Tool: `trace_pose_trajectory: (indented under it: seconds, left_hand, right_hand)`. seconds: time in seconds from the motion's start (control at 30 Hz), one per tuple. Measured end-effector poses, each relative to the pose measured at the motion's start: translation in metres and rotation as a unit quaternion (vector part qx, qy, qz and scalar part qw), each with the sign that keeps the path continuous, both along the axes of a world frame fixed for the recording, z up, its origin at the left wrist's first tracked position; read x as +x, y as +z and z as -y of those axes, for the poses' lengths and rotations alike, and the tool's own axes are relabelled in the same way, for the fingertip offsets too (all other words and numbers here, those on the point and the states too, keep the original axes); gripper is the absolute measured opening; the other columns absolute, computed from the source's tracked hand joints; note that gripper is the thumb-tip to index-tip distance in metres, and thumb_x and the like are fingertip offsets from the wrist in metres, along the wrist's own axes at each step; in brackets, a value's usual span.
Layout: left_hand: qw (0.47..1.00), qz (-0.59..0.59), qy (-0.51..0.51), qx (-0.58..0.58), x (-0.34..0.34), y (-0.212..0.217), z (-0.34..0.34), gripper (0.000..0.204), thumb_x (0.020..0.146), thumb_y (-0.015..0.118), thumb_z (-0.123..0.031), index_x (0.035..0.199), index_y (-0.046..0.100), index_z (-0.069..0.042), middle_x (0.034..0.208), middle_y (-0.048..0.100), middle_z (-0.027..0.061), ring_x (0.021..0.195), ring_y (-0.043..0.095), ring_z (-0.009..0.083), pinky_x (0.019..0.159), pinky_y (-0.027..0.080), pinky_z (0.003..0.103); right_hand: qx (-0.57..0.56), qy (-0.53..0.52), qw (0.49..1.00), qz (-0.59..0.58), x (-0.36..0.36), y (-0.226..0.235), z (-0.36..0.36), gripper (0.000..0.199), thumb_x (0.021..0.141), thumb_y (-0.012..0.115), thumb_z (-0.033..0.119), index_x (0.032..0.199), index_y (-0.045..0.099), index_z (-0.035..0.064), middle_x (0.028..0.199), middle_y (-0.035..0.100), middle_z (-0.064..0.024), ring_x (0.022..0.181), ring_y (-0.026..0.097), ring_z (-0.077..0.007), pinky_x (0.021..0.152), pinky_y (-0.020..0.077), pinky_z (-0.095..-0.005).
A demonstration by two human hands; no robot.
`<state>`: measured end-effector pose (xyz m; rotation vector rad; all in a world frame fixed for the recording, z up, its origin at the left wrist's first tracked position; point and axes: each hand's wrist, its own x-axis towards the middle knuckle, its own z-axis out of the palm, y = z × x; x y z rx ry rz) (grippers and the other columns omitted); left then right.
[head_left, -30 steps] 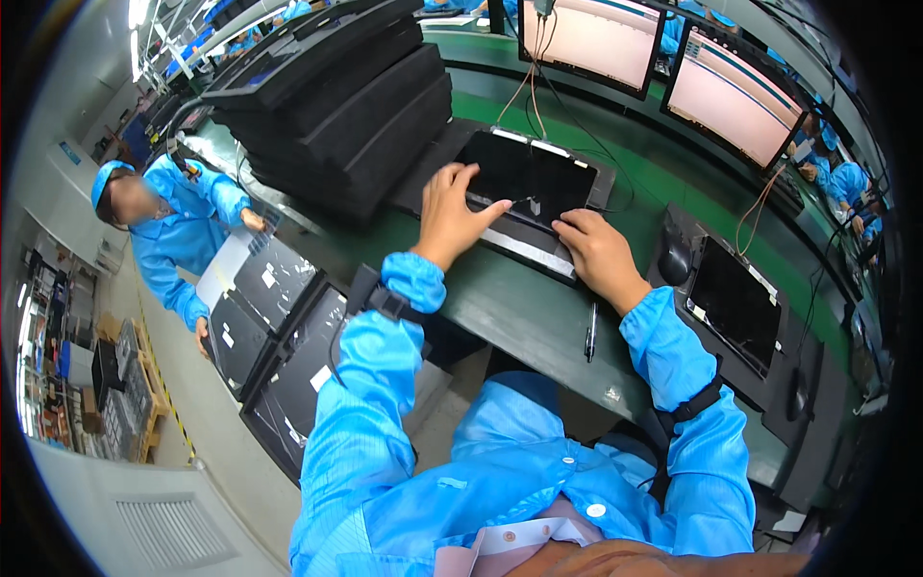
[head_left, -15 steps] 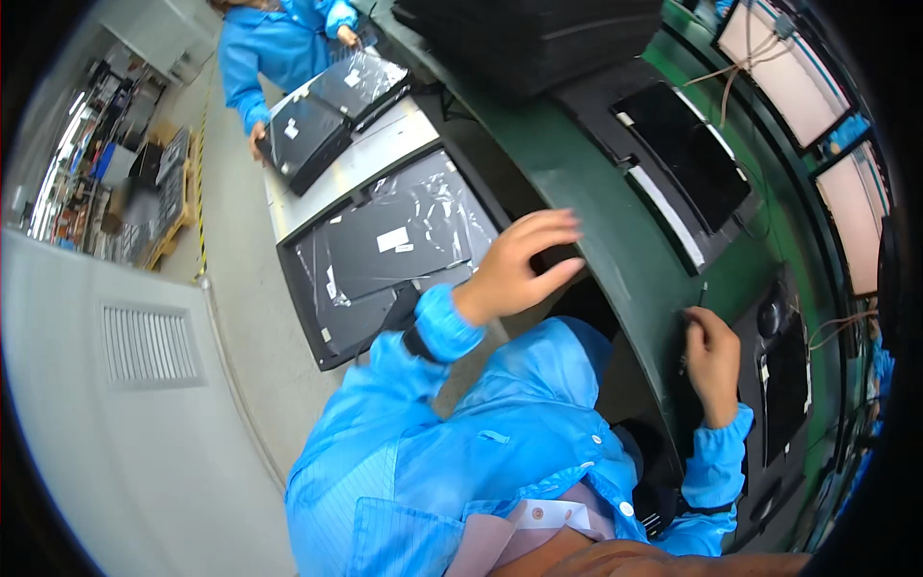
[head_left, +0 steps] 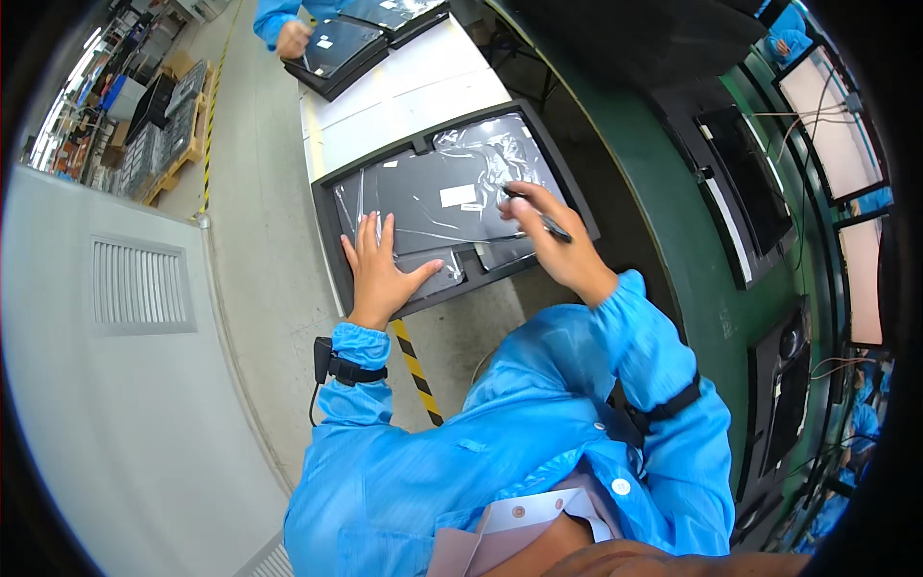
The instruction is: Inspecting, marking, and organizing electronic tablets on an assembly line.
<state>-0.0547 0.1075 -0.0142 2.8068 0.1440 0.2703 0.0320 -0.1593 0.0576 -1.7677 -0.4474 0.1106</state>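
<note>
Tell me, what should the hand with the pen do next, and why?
Probably bring the pen to the larger white label: the right hand holds the pen close beside it, while the left hand is spread over the near left part of the film-wrapped panel, perhaps steadying it.

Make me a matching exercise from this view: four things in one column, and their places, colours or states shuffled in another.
Column one
1. pen
2. floor tape
3. slatted vent
4. left hand

Column two
A. set in the pale grey panel
B. spread open over the black tray
C. in the right hand's grip
D. striped black and yellow

Right pairs: 1-C, 2-D, 3-A, 4-B
</note>
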Motion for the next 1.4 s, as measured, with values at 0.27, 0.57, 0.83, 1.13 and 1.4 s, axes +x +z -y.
trace_pose_trajectory:
  seconds: [0.27,0.57,0.83,1.13,1.4]
  left_hand:
    - [0.999,0.014,0.025,-0.041,0.004,-0.005,-0.006,0.097,0.072,0.082,-0.058,0.143,0.047,-0.003,0.152,0.038,0.0246,0.147,0.027,0.0385,0.120,0.008,0.059]
    - [0.999,0.010,0.023,-0.042,0.008,-0.002,-0.005,0.097,0.070,0.083,-0.058,0.142,0.048,-0.003,0.152,0.037,0.0241,0.147,0.027,0.0388,0.120,0.007,0.061]
    - [0.980,0.002,-0.191,0.063,0.043,0.036,-0.004,0.085,0.073,0.081,-0.042,0.142,0.049,-0.004,0.151,0.037,0.0276,0.144,0.031,0.0434,0.118,0.017,0.061]
    - [0.972,-0.095,-0.197,0.086,0.064,0.043,0.031,0.086,0.071,0.080,-0.040,0.142,0.049,-0.004,0.140,0.043,0.0334,0.136,0.036,0.0536,0.110,0.033,0.063]
    - [0.970,-0.122,-0.197,0.066,0.067,0.048,0.035,0.086,0.069,0.082,-0.036,0.142,0.049,-0.006,0.146,0.037,0.0295,0.134,0.036,0.0579,0.106,0.038,0.065]
  right_hand:
    - [-0.069,-0.003,0.996,-0.062,0.031,-0.066,-0.055,0.024,0.099,0.059,0.024,0.099,0.069,0.0023,0.071,0.068,-0.0060,0.066,0.064,-0.0137,0.063,0.0502,-0.0300]
    - [-0.122,0.013,0.989,-0.086,0.033,-0.062,-0.053,0.022,0.099,0.060,0.024,0.100,0.069,0.0034,0.073,0.068,-0.0072,0.068,0.066,-0.0139,0.063,0.0499,-0.0285]
    - [-0.263,-0.197,0.932,0.155,0.033,-0.044,-0.009,0.038,0.100,0.057,0.019,0.133,0.053,0.0030,0.112,0.066,-0.0245,0.102,0.064,-0.0415,0.089,0.0505,-0.0440]
    - [-0.213,-0.210,0.937,-0.179,0.067,-0.030,-0.024,0.063,0.096,0.058,0.036,0.142,0.041,-0.0020,0.134,0.056,-0.0289,0.123,0.057,-0.0416,0.102,0.0448,-0.0441]
    - [-0.076,-0.201,0.918,-0.334,0.054,0.014,-0.026,0.067,0.096,0.059,0.033,0.149,0.033,-0.0008,0.128,0.060,-0.0222,0.118,0.059,-0.0343,0.099,0.0465,-0.0437]
